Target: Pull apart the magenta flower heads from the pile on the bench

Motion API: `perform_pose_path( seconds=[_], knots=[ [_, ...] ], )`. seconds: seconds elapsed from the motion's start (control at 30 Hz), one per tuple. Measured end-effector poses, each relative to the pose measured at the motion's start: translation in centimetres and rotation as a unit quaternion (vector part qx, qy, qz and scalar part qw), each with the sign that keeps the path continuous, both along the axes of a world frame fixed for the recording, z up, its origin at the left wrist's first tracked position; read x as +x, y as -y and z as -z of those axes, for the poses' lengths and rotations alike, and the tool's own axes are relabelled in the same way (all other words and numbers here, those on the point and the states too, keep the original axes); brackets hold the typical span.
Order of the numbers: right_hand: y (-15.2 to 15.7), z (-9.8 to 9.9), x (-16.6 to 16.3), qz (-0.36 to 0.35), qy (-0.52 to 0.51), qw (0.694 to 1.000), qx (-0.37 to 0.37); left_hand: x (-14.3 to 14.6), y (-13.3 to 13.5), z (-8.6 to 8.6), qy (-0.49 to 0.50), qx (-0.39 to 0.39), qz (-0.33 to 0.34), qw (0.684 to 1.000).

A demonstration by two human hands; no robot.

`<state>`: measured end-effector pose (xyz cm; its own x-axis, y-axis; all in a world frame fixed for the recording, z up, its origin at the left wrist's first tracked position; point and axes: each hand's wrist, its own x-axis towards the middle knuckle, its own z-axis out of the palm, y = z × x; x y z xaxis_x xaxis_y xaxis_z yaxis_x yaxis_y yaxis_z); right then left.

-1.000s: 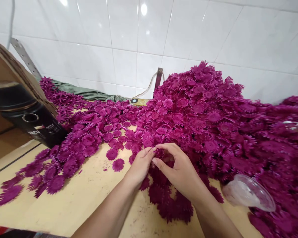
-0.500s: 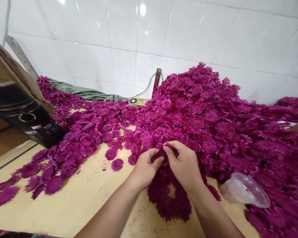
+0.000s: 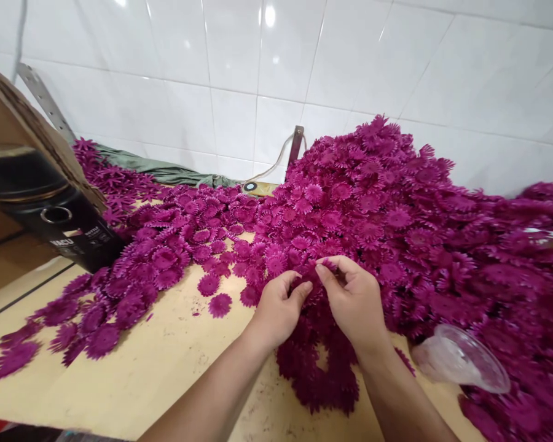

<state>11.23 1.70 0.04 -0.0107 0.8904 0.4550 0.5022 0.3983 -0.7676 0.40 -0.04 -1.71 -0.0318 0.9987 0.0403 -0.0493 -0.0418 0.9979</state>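
A big heap of magenta fabric flower heads (image 3: 373, 202) covers the right and back of a light wooden table (image 3: 133, 368). My left hand (image 3: 279, 307) and my right hand (image 3: 352, 298) meet at the heap's near edge. Both have their fingers curled and pinch the same magenta flower piece (image 3: 312, 271) between thumbs and fingertips. A darker cluster of flowers (image 3: 322, 374) lies on the table just below my wrists.
A thinner spread of flowers (image 3: 133, 270) runs to the left. A black canister (image 3: 50, 215) lies under a cardboard flap (image 3: 32, 132) at far left. A clear plastic cup (image 3: 461, 362) lies on its side at right. White tiled wall (image 3: 258, 67) stands behind.
My hands have moved slightly away from me into the heap and closed more tightly together on the flower piece; the fingers have shifted their pinch.
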Motion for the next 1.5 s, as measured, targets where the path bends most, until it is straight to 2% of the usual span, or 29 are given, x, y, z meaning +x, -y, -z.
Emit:
perform_pose_path(
  seconds=[0.07,0.13,0.23,0.33,0.43,0.53,0.6,0.67,0.9,1.0,1.13,1.17,1.2,1.27,1.37,1.43,1.5],
  knots=[
    [-0.7,-0.5,0.7,0.025,-0.023,0.999,0.002,0.1,-0.1,0.0,-0.017,0.002,0.003,1.000],
    [-1.8,-1.4,2.1,0.085,-0.082,0.993,0.019,-0.1,-0.2,0.3,-0.018,-0.017,-0.001,1.000],
    [-4.0,-2.8,4.9,0.186,-0.182,0.964,0.058,-0.8,-0.1,0.9,0.006,-0.057,-0.021,0.998],
    [-4.8,-3.1,6.2,0.191,-0.044,0.980,0.044,-1.0,-0.1,1.1,0.020,-0.050,-0.030,0.998],
    [-3.1,-2.1,4.8,0.134,0.079,0.987,0.049,-0.8,-0.2,1.0,0.018,-0.047,-0.030,0.998],
    [-0.5,-0.9,2.1,-0.017,0.083,0.996,-0.023,-0.8,-0.3,1.0,0.035,-0.068,-0.023,0.997],
    [0.6,-0.3,0.7,-0.107,0.066,0.990,-0.068,-0.9,-0.3,1.0,0.051,-0.071,-0.009,0.996],
    [0.9,0.0,-0.1,-0.136,0.062,0.986,-0.069,-0.9,-0.2,1.0,0.062,-0.065,0.003,0.996],
    [0.3,-0.3,-0.3,-0.013,0.076,0.997,-0.028,-0.3,0.3,0.4,0.052,0.005,0.061,0.997],
    [-0.7,-0.5,0.0,0.028,0.086,0.996,0.014,-0.1,0.2,0.3,0.023,0.027,0.037,0.999],
    [-4.3,-1.0,3.2,0.179,0.021,0.981,0.074,-0.5,0.3,0.7,0.004,0.000,0.013,1.000],
    [-5.1,-1.2,4.1,0.200,0.006,0.976,0.082,-0.6,0.4,0.8,0.007,-0.008,0.010,1.000],
    [-5.6,-1.4,4.9,0.203,0.034,0.975,0.086,-0.7,0.4,0.8,0.012,-0.016,0.005,1.000],
    [-5.7,-1.9,5.5,0.181,0.088,0.975,0.098,-0.8,0.4,0.8,0.031,-0.037,-0.005,0.999],
    [-3.7,-2.1,4.2,0.074,0.122,0.986,0.089,-0.6,0.1,0.8,0.094,-0.081,0.009,0.992],
    [-1.8,-1.9,2.5,-0.032,0.102,0.994,0.015,-0.6,-0.1,1.0,0.131,-0.093,0.016,0.987],
    [-0.5,-1.5,1.1,-0.115,0.067,0.988,-0.073,-0.7,-0.3,1.2,0.144,-0.085,-0.005,0.986]
  ],
)
